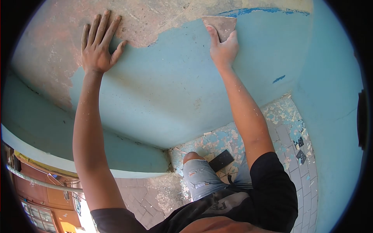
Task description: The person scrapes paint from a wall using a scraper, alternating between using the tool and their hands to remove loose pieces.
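Scraper (221, 25) is sitting in the right hand (224, 50), its handle end tucked between the thumb and the curled fingers, which are gripping it, while its wide edge is pointing away from the hand and meeting the blue paint (167, 77) near a darker blue streak (268, 10). The left hand (97, 52) is pressing flat on the bare patch (143, 19) of the wall, its fingers spreading open and holding nothing. Below, paint flakes (217, 138) are littering the tiled floor (305, 182), and a dark slab (221, 160) is lying beside the bent knee (193, 156). Nothing is standing between the scraper and the wall.
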